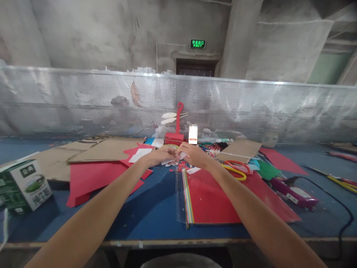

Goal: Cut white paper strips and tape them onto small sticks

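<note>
Hands (193,154) hold pale piece (183,156) — blue table (139,219) beneath.

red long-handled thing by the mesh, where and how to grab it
Probably midway up the slim red handle, from the near side: it rises nearly upright from a wider base, with white pieces on its left and a phone on its right.

This looks like a craft workshop — the long blue surface (139,212) is spread with red sheets (214,197), brown cardboard (108,149), scissors (240,178) with bright handles, a corded purple device (299,196) and small scraps (182,165). A perforated metal screen (231,100) runs along its far side, and behind that rises a bare grey wall (97,37), with a lit green exit sign (198,44) above a dark doorway (196,67) — signs of an industrial or public building.
</note>
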Tool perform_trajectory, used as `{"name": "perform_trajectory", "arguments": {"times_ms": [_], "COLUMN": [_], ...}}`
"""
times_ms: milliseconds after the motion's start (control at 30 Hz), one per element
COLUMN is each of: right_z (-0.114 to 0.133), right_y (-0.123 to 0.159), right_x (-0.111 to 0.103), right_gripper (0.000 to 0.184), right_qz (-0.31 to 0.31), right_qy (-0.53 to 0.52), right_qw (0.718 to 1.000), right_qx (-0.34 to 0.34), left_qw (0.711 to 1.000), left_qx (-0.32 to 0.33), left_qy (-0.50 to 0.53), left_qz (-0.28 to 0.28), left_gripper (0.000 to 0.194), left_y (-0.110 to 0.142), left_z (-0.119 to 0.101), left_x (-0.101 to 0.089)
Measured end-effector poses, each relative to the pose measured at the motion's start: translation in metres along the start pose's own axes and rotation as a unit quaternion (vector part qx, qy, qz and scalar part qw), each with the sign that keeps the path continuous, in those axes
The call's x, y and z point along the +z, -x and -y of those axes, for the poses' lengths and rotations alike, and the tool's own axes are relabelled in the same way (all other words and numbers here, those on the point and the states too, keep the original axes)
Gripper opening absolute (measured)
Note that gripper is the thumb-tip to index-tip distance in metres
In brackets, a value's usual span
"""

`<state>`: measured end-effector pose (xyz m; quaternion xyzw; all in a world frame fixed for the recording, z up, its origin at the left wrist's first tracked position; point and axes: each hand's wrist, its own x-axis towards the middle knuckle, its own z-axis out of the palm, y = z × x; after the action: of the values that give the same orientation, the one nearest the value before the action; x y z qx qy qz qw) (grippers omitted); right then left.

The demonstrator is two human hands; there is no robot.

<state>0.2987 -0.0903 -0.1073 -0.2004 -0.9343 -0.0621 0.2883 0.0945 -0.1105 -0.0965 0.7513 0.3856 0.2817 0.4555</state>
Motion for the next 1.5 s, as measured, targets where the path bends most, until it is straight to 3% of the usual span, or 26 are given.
{"name": "perform_trajectory", "arguments": {"times_ms": [133,300,667,867,1100,1267,1500], "right_z": [-0.005,-0.006,0.000,0.002,0.000,-0.003,-0.010], "right_y": [0.003,0.005,0.003,0.002,0.002,0.001,0.000], "right_x": [-0.006,-0.009,-0.008,-0.014,-0.013,-0.012,-0.011], "right_gripper": [0.026,0.016,0.022,0.024,0.024,0.024,0.027], "right_qz": [-0.011,-0.009,-0.050,-0.065,-0.065,-0.101,-0.133], "right_qy": [-0.012,-0.046,-0.245,-0.260,-0.252,-0.235,-0.218], "right_qw": [1.000,0.999,0.961,0.957,0.957,0.957,0.956], "right_qx": [-0.008,-0.010,0.116,0.106,0.126,0.136,0.148], "left_qw": [0.999,0.998,0.997,0.996,1.000,0.998,0.996], "left_qx": [-0.025,-0.059,0.028,0.035,0.007,0.043,0.076], "left_qy": [0.029,0.020,-0.072,-0.067,0.001,0.005,-0.032], "left_qz": [0.017,-0.005,-0.019,-0.047,-0.029,-0.037,-0.044], "left_gripper": [0.024,0.027,0.021,0.014,0.015,0.013,0.025], "left_y": [-0.001,-0.002,-0.001,-0.005,0.001,-0.002,-0.006], "left_z": [0.004,0.006,0.002,0.002,-0.008,-0.004,-0.003], "left_x": [-0.004,-0.004,0.001,0.003,0.008,0.010,0.011]}}
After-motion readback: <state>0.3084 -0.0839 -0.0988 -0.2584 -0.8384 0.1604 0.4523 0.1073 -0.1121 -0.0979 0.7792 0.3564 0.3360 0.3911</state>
